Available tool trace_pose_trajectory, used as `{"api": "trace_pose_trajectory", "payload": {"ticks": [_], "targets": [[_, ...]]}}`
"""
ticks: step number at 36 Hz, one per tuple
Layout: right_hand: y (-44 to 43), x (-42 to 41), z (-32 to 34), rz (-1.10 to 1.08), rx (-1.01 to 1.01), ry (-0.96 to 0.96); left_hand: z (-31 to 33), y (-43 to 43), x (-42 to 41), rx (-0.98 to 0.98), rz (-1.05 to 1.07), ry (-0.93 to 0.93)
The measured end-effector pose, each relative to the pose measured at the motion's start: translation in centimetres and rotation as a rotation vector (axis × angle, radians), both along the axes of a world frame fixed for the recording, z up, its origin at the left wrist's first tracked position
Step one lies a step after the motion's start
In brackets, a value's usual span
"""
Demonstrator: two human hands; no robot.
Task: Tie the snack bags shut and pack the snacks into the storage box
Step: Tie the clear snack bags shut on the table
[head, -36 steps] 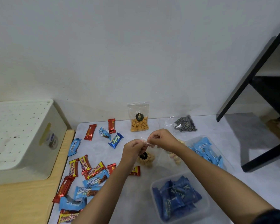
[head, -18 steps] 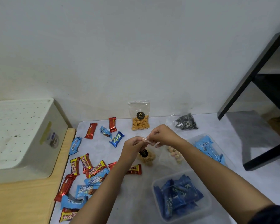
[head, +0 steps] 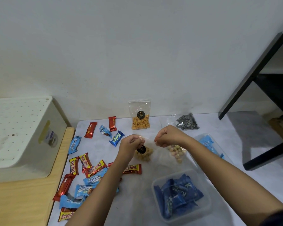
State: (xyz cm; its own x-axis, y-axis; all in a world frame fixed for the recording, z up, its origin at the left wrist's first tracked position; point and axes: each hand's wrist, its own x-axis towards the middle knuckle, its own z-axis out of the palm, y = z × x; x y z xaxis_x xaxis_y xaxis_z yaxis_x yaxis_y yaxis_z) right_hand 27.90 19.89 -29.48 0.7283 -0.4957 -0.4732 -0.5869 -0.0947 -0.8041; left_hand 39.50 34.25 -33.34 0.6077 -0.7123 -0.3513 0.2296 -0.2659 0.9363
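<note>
Left hand (head: 134, 141) and right hand (head: 166, 137) — apart, fingers curled — each pinch the clear top of 1 snack bag (head: 144, 153) (hanging just below the fingertips).

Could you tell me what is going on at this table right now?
A person is tying a clear snack bag shut, the left hand and right hand pinching its top from either side. One storage box already holds blue Kalpa packs; many wrapped bars lie loose on the table.

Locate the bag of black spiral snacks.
Head view: the bag of black spiral snacks lies at the table's far edge, right of the standing orange snack bag, beyond the right hand.
</note>
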Motion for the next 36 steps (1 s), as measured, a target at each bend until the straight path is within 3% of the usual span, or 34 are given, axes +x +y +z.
{"api": "trace_pose_trajectory", "payload": {"ticks": [10,21,26,31,36], "targets": [[1.0,0.4,-0.7,0.129,-0.181,0.011,-0.2,0.4,0.3,0.013,-0.068,-0.07],[1.4,0.1,-1.0,-0.01,-0.197,-0.147,-0.3,0.4,0.1,-0.008,-0.002,-0.109],[1.1,-0.3,-2.0,0.158,-0.245,-0.177,-0.2,0.1,0.0,-0.047,0.064,-0.077],[-0.3,1.5,-3.2,0.119,-0.45,-0.262,-1.1,-0.7,-0.4,-0.023,0.127,-0.25],[-2.2,3.2,-4.0,0.036,-0.469,-0.305,-3.6,-1.4,-0.4,0.117,0.079,-0.543]]}}
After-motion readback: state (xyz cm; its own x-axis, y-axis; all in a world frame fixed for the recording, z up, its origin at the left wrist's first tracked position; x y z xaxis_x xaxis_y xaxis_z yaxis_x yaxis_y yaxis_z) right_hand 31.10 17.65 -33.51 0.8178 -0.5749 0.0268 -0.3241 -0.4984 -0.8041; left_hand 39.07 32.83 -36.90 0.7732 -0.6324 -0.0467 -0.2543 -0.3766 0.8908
